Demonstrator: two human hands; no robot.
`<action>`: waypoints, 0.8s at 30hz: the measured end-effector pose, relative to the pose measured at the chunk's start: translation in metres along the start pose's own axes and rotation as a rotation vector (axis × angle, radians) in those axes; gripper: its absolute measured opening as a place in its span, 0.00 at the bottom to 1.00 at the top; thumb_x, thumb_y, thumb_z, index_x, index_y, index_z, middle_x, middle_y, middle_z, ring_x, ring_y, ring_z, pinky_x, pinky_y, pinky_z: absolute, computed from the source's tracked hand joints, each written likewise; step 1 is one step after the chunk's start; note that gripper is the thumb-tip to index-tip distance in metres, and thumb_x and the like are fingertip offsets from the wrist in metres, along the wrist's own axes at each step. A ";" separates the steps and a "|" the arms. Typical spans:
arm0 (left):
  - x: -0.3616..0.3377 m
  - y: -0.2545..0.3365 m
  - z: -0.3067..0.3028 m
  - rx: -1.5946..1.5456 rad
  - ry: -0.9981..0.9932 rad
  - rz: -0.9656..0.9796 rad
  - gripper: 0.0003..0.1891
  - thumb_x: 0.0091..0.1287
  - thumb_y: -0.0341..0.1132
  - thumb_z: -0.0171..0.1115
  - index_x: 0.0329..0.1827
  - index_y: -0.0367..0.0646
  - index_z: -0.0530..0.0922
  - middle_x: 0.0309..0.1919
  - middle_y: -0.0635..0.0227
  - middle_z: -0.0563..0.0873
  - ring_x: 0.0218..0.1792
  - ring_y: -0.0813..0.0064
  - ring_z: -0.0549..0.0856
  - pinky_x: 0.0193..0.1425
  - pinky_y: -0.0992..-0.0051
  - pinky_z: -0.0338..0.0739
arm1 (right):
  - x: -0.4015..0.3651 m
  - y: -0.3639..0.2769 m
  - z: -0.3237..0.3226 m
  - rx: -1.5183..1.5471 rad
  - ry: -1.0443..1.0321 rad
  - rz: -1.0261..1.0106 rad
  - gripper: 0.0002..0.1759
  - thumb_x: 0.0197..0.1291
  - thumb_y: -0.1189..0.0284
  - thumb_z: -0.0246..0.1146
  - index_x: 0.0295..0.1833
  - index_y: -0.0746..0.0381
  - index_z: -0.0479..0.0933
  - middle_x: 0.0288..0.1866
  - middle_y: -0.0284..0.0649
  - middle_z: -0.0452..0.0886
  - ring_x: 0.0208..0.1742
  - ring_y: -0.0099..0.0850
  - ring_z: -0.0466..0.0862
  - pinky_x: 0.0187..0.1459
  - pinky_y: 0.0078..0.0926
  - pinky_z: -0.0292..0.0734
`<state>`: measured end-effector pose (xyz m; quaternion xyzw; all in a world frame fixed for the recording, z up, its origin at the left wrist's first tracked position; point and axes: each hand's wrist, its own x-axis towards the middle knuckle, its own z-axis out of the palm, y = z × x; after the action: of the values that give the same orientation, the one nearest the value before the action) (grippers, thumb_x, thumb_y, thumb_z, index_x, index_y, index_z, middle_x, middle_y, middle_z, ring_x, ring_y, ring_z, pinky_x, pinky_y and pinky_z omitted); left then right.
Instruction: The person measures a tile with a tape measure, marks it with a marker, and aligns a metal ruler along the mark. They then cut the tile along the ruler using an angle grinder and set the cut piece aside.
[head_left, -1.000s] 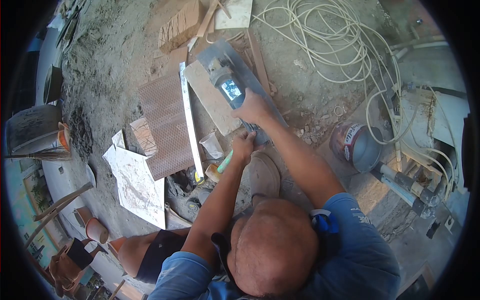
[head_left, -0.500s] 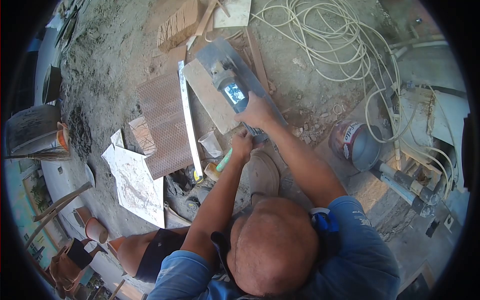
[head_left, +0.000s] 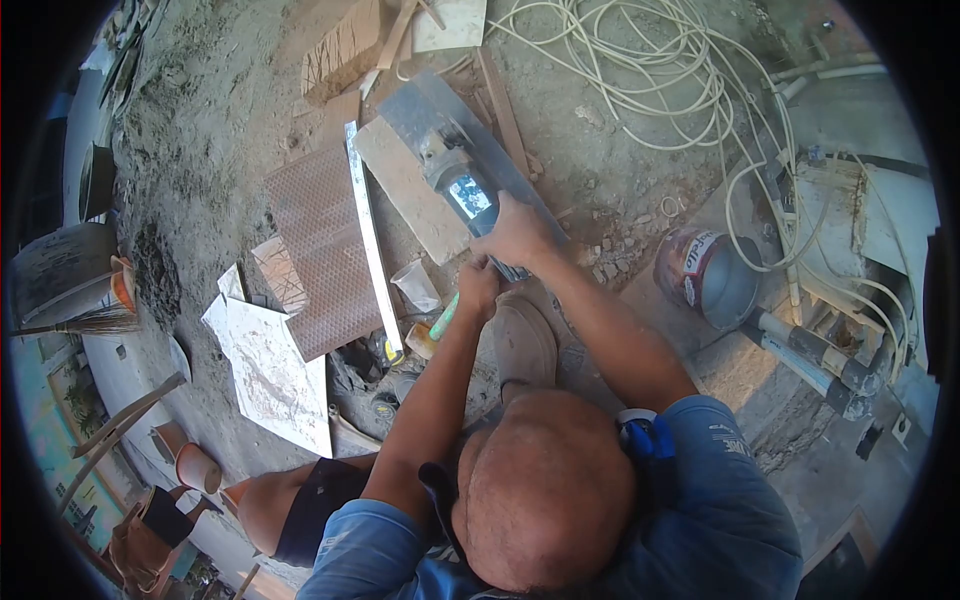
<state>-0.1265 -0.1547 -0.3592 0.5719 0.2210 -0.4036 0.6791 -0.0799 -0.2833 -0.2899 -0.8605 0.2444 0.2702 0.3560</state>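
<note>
My right hand (head_left: 518, 235) wraps round the body of an angle grinder (head_left: 468, 196), which has a metal head and a shiny label. Under the grinder lies a long grey tile or panel (head_left: 420, 100), slanting across a beige slab (head_left: 400, 180). My left hand (head_left: 481, 283) is closed close to the tool's rear and the near edge of the grey piece; what its fingers grip is hidden. My shoe (head_left: 526, 340) is just below. A green-handled tool (head_left: 444, 315) and a clear plastic cup (head_left: 416, 287) lie left of my left hand.
A long metal strip (head_left: 375, 240) lies beside a perforated brown board (head_left: 325, 255). Torn white sheet (head_left: 280, 370) is farther left. Coiled pale cable (head_left: 660, 70) spreads at upper right, above a paint bucket (head_left: 735, 290). Another person's bare knee (head_left: 262, 505) shows at lower left.
The grinder and my right hand have shifted slightly along the grey piece towards me. My left hand stays near the same end. The whole view has drifted a little.
</note>
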 end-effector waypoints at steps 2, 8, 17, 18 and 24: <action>0.000 0.000 0.000 0.009 0.007 0.008 0.12 0.75 0.26 0.51 0.54 0.33 0.80 0.45 0.60 0.88 0.40 0.69 0.90 0.42 0.68 0.90 | -0.003 0.004 0.001 0.005 0.003 -0.009 0.47 0.39 0.55 0.75 0.64 0.67 0.68 0.60 0.56 0.81 0.62 0.51 0.81 0.62 0.43 0.77; -0.005 0.005 0.002 -0.023 0.028 0.008 0.12 0.74 0.26 0.51 0.54 0.34 0.79 0.45 0.59 0.87 0.40 0.69 0.89 0.43 0.65 0.89 | -0.019 0.007 -0.005 0.036 -0.010 -0.032 0.46 0.37 0.55 0.76 0.61 0.69 0.70 0.57 0.57 0.82 0.60 0.52 0.82 0.63 0.42 0.76; -0.003 0.004 0.000 0.020 0.002 0.001 0.12 0.71 0.25 0.56 0.55 0.36 0.80 0.47 0.60 0.87 0.40 0.69 0.89 0.44 0.67 0.89 | -0.031 0.015 -0.004 0.085 -0.037 0.010 0.46 0.39 0.58 0.75 0.63 0.70 0.68 0.57 0.60 0.81 0.61 0.53 0.81 0.64 0.42 0.76; -0.002 0.003 -0.001 -0.009 -0.016 0.009 0.13 0.71 0.25 0.57 0.56 0.36 0.80 0.47 0.61 0.87 0.41 0.69 0.89 0.44 0.67 0.89 | -0.033 0.015 -0.004 0.081 -0.036 0.012 0.46 0.40 0.58 0.75 0.64 0.70 0.68 0.57 0.60 0.81 0.61 0.54 0.81 0.64 0.43 0.76; 0.002 -0.003 -0.005 -0.032 -0.052 0.025 0.13 0.70 0.26 0.59 0.56 0.37 0.80 0.46 0.62 0.88 0.40 0.71 0.89 0.42 0.69 0.88 | -0.040 0.023 0.002 0.128 0.021 0.021 0.42 0.37 0.61 0.75 0.58 0.72 0.71 0.53 0.62 0.82 0.56 0.54 0.83 0.58 0.42 0.79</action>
<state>-0.1269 -0.1509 -0.3632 0.5528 0.2024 -0.4062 0.6989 -0.1234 -0.2873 -0.2764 -0.8363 0.2740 0.2487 0.4047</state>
